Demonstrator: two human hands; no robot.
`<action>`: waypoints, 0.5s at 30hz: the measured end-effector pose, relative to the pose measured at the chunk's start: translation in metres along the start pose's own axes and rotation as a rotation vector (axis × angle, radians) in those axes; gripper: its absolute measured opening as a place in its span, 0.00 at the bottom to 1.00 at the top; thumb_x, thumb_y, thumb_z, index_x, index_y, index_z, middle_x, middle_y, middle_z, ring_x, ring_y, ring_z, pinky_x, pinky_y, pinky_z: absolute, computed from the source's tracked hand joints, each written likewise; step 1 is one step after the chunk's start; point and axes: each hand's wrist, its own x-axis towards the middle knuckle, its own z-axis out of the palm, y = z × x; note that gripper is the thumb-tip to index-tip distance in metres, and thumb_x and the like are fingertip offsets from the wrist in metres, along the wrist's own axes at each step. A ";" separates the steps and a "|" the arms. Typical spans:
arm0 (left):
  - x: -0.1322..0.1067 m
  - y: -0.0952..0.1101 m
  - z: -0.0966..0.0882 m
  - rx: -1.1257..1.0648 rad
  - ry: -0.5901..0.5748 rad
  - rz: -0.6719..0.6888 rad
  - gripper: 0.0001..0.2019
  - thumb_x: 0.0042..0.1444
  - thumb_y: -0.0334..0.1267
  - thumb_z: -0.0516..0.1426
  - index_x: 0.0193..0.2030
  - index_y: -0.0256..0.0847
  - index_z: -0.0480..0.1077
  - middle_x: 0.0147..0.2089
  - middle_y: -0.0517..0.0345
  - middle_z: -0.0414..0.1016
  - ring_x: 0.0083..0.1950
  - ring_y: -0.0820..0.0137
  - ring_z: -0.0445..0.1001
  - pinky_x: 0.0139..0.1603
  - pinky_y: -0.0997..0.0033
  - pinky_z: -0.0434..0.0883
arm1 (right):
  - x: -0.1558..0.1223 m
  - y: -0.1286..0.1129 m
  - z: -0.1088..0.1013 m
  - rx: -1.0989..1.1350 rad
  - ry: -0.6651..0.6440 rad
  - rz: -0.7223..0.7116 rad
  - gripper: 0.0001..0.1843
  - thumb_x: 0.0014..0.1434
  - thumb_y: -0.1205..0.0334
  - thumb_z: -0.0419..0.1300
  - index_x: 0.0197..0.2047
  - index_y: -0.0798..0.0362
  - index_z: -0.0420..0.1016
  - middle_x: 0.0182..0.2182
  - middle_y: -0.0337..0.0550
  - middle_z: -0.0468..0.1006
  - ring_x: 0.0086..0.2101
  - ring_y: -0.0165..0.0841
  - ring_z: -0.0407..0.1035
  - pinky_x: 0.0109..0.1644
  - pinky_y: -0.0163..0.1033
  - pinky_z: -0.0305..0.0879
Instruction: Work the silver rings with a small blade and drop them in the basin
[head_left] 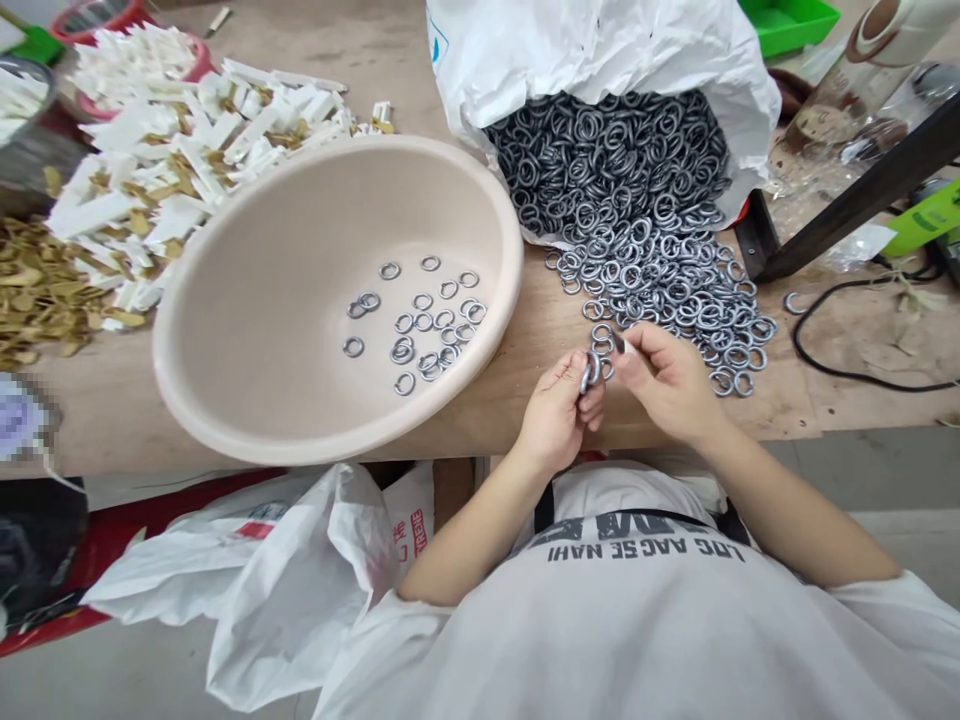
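My left hand (559, 405) is closed, pinching a couple of shiny grey metal rings (590, 372) at the table's front edge. Just to its right, my right hand (667, 380) has thumb and forefinger together on a small dark piece whose kind I cannot make out. Loose rings (675, 290) spill across the wood from a white sack (510, 60), a few of them right behind my fingers. To the left stands a wide beige basin (247, 330), with several rings scattered on its bottom.
White plastic strips (217, 130) mixed with brass-coloured pieces (37, 290) are heaped left of the basin. A black metal bar (855, 200) and a black cable (847, 375) lie at the right. White plastic bags (300, 590) hang below the table edge. A green tray (787, 25) sits behind.
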 end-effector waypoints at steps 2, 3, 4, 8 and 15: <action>-0.001 0.003 0.002 -0.034 0.009 -0.037 0.23 0.57 0.56 0.65 0.32 0.43 0.58 0.19 0.72 0.50 0.18 0.80 0.48 0.19 0.81 0.55 | -0.006 -0.007 -0.003 -0.167 -0.083 -0.076 0.19 0.71 0.46 0.55 0.34 0.50 0.70 0.28 0.37 0.71 0.30 0.30 0.64 0.35 0.38 0.57; -0.001 0.003 0.003 -0.047 0.013 -0.046 0.24 0.56 0.56 0.65 0.32 0.43 0.58 0.19 0.72 0.50 0.18 0.80 0.47 0.19 0.81 0.54 | -0.009 -0.010 -0.003 -0.235 -0.110 -0.103 0.19 0.72 0.47 0.53 0.33 0.50 0.69 0.27 0.38 0.71 0.29 0.30 0.64 0.35 0.38 0.55; 0.000 0.004 0.004 -0.057 0.014 -0.053 0.24 0.56 0.56 0.65 0.32 0.43 0.58 0.19 0.73 0.49 0.18 0.80 0.47 0.18 0.81 0.54 | -0.012 -0.013 -0.003 -0.284 -0.126 -0.119 0.20 0.72 0.48 0.52 0.32 0.50 0.69 0.28 0.38 0.71 0.29 0.30 0.64 0.35 0.38 0.55; -0.003 0.003 0.005 -0.066 -0.012 -0.068 0.24 0.57 0.56 0.65 0.32 0.42 0.58 0.20 0.73 0.49 0.18 0.81 0.46 0.18 0.82 0.54 | -0.014 -0.013 -0.001 -0.335 -0.130 -0.130 0.21 0.73 0.48 0.51 0.31 0.50 0.68 0.26 0.37 0.70 0.28 0.30 0.64 0.35 0.38 0.53; -0.022 0.014 -0.004 0.019 -0.249 -0.044 0.19 0.64 0.53 0.60 0.32 0.39 0.68 0.19 0.65 0.62 0.19 0.79 0.60 0.23 0.77 0.68 | 0.008 0.019 -0.011 -0.384 0.000 0.082 0.26 0.72 0.40 0.49 0.31 0.50 0.71 0.24 0.37 0.72 0.28 0.32 0.66 0.34 0.38 0.53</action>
